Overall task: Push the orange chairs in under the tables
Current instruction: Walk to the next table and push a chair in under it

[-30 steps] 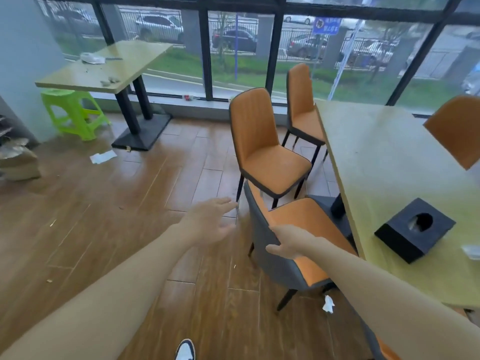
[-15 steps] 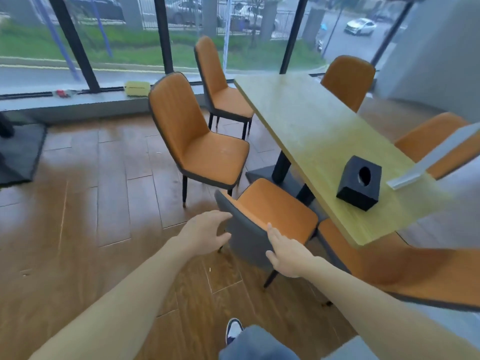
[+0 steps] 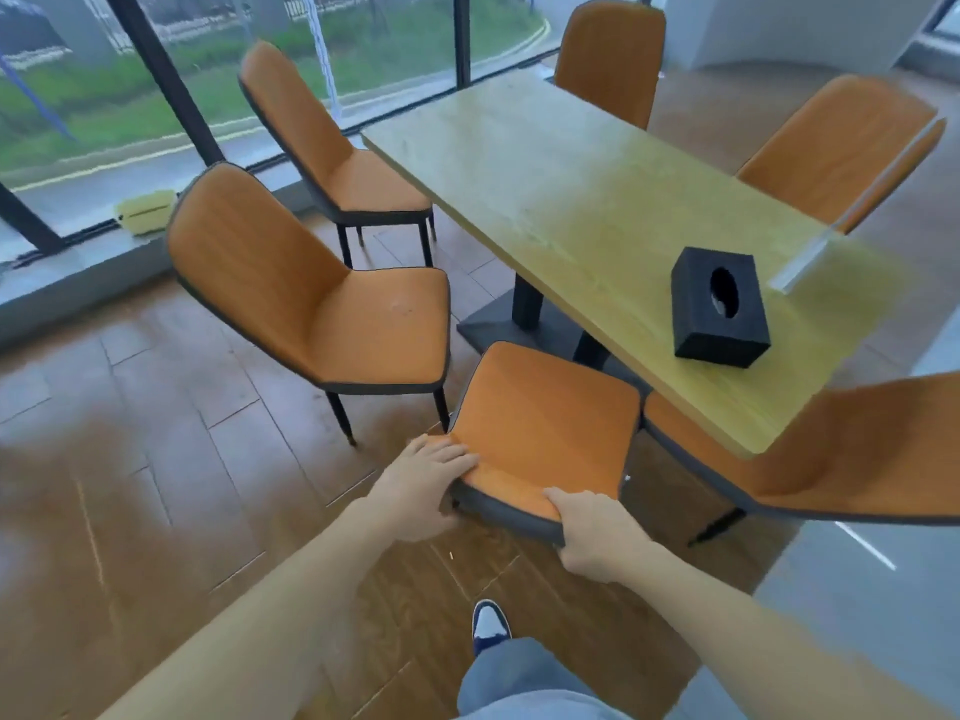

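Orange chair (image 3: 540,423), nearest of the set, stands directly ahead of the person at the near long side of the table (image 3: 587,200). Its backrest top faces the camera; the front of the seat meets the table's near edge, whether under it is unclear. Left hand (image 3: 423,483) wrapped over the left corner of the backrest top, fingers on the orange face. Right hand (image 3: 597,537) closed on the right part of the same top edge, thumb on the orange face, fingers around the grey back. Both hands grip the chair; arms extended forward.

Second chair (image 3: 317,288) to the left, well out from the table, seat turned toward it. Third chair (image 3: 327,142) beyond it near the window, also out. Fourth chair (image 3: 852,449) just right of the held one, its seat partly under the table corner. Two more chairs (image 3: 613,54) (image 3: 841,148) on the far side.

Black tissue box (image 3: 719,306) on the tabletop near the near end. Wood plank floor (image 3: 156,459). One shoe (image 3: 488,623) visible below the hands.
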